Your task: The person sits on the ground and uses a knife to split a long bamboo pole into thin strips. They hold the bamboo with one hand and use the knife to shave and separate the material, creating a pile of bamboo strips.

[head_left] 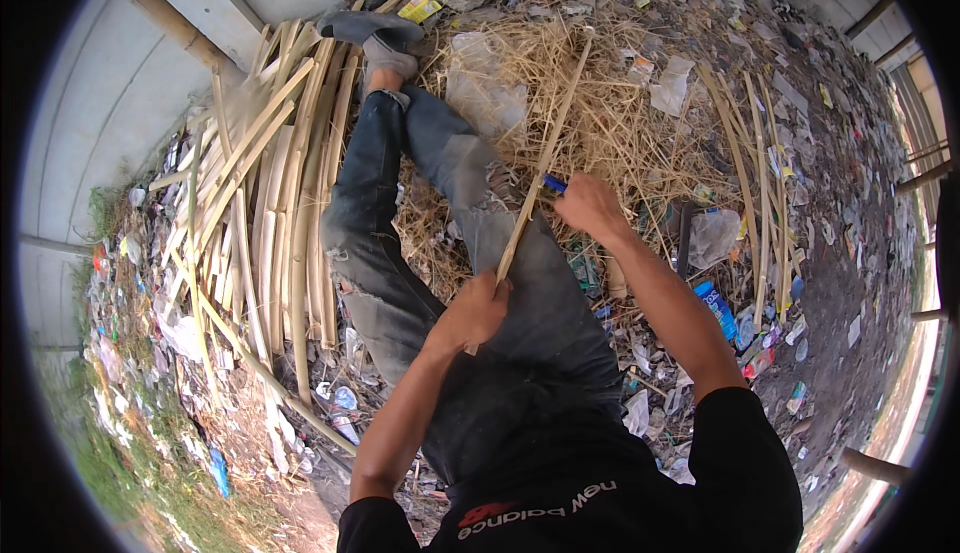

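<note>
Here: bamboo strip [546, 155], pinched near its lower end by left hand [471, 311]; above that grip, right hand [590, 206], curled around blue handle [555, 184].

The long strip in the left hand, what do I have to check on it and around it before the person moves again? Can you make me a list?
1. Left hand gripping the long strip: ok, fingers closed around it near its lower end.
2. Right hand holding the blue tool: ok, it is beside the strip.
3. Hands apart from each other: ok, the right hand is farther up the strip.
4. Legs out from under the strip: not ok, it crosses over the jeans.
5. Tool's edge facing a safe way: cannot tell, no edge shows clearly.
</note>
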`<state>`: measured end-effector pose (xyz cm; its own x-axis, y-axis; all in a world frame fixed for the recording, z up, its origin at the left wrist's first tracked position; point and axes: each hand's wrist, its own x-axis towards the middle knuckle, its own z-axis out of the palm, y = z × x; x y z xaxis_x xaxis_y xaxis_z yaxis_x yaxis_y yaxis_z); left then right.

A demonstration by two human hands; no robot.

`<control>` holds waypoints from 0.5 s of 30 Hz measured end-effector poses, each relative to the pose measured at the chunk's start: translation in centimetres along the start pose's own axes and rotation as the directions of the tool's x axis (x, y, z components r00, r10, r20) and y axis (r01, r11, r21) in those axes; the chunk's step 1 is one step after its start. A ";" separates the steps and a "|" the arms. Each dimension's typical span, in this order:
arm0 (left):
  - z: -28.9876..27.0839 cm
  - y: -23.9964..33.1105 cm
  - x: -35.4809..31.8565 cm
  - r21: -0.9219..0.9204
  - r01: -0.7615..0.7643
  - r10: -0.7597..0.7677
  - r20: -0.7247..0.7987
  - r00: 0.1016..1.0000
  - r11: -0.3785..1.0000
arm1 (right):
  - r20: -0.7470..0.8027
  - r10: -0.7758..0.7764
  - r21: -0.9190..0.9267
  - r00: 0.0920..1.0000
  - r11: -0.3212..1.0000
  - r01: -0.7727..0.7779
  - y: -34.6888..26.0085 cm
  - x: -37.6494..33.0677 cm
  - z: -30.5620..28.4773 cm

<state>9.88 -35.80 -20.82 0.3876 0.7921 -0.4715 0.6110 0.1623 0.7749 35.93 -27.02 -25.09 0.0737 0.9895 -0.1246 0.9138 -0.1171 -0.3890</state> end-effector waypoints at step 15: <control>-2.0 -1.6 -4.4 0.081 -0.147 0.150 -0.030 0.988 0.986 | 0.307 0.006 -0.044 0.952 0.999 0.008 -2.3 1.0 -2.8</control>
<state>5.78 -38.35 -19.18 0.4541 0.8245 -0.3376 0.6012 -0.0039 0.7991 35.01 -25.52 -21.81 -0.0470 0.9149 -0.4010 0.9312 -0.1052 -0.3491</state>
